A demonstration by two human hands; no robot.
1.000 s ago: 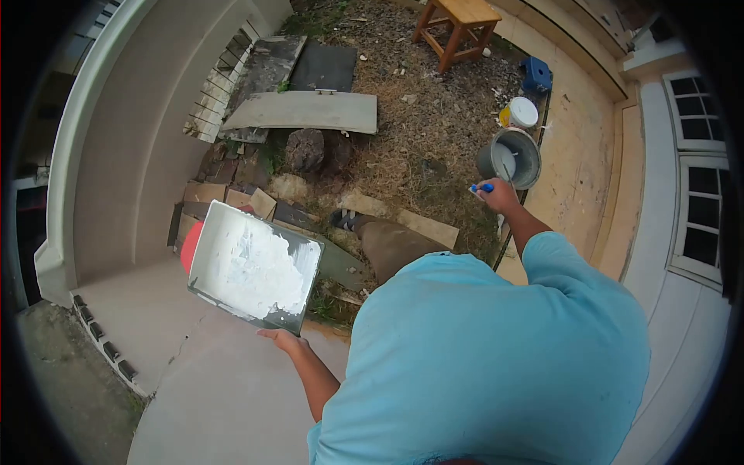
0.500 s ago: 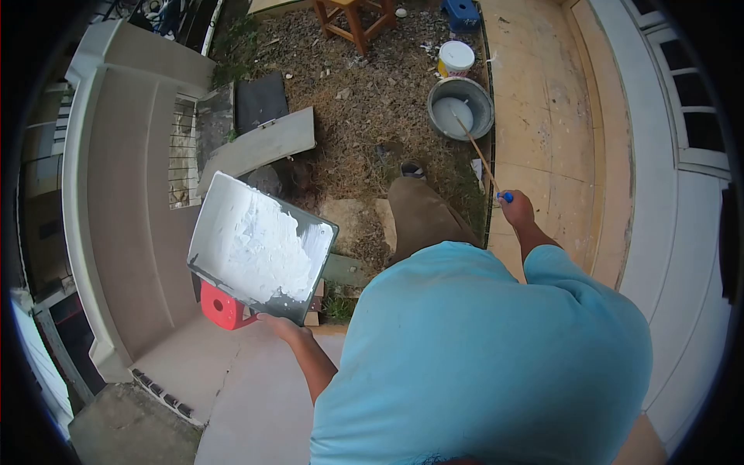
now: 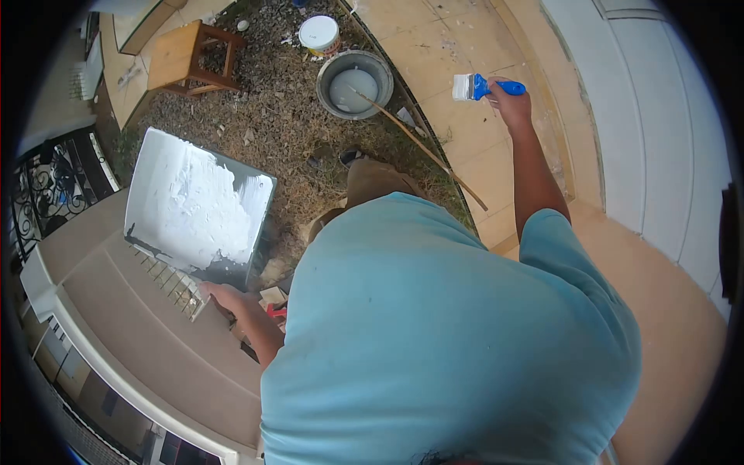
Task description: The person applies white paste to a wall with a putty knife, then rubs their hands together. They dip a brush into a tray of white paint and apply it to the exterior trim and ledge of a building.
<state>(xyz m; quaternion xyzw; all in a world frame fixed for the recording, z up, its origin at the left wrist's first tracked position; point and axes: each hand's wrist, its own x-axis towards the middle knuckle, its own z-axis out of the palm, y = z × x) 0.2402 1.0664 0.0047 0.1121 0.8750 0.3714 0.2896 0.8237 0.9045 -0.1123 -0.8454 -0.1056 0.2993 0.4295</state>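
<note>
My left hand (image 3: 226, 297) is closed on the near edge of a grey paint tray (image 3: 225, 271), which is coated with thick white paint (image 3: 198, 205). Part of the left fingers is hidden by the tray. Out to the right, my right hand (image 3: 514, 111) grips a paintbrush (image 3: 479, 87) by its blue handle. The brush points left, its bristles covered with white paint, above the tiled ledge.
A grey bucket (image 3: 382, 71) of whitish liquid has a long stick (image 3: 434, 157) leaning out of it. Behind it stands a white lidded pail (image 3: 319, 32). A wooden stool (image 3: 175, 56) is at the upper left. Walls flank both sides.
My view has turned to the right. The right hand has moved up and away from the stick, bringing the whole brush into sight. The tray stays in my left hand, shifted left and up in view.
</note>
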